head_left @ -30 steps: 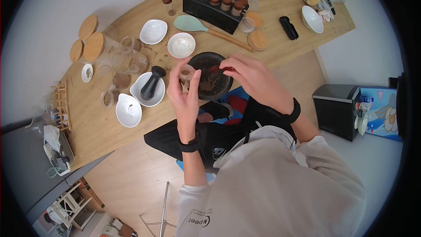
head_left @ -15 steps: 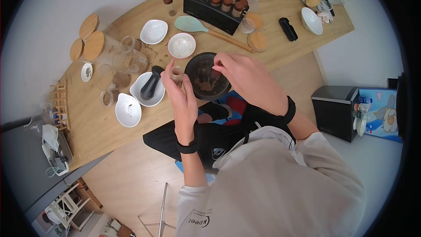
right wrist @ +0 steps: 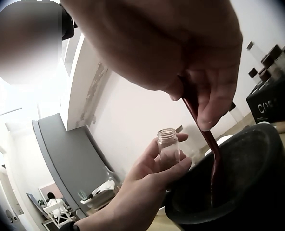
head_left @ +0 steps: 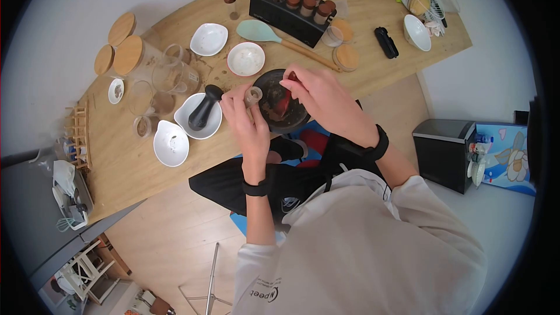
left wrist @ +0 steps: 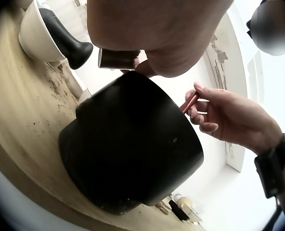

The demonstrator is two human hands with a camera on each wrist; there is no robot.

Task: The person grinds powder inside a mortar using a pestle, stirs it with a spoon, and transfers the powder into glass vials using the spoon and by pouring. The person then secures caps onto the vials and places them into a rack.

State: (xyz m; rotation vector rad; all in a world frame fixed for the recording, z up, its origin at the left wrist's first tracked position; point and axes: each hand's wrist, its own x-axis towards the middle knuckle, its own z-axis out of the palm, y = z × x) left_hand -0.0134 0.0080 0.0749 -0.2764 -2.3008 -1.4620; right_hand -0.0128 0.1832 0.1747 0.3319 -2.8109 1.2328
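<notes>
While the fingers of my right hand [head_left: 326,99] pinch the handle of a red spoon [head_left: 283,106], its lower end sits down inside the black bowl [head_left: 301,118], where brown powder [head_left: 271,112] clings to the bottom. The fingers of my left hand [head_left: 248,128] curl round a small glass jar [right wrist: 169,148], mouth up and uncapped, at the bowl's left rim. I take this step to be scooping powder up for the jar. By my judgement the next move calls for a small, level lift, with the jar's mouth held close so that little spills, since the neck is narrow. The pestle [head_left: 204,112] leans in a white bowl [head_left: 213,126] on the tabletop [head_left: 137,178], to the left of my left hand.

My right hand covers the top of the spoon from above, and I can't tell how much powder it carries. From the left wrist, the black bowl's outer wall hides everything inside. I can't make out how full the jar is, or what the black bowl's base rests on.
</notes>
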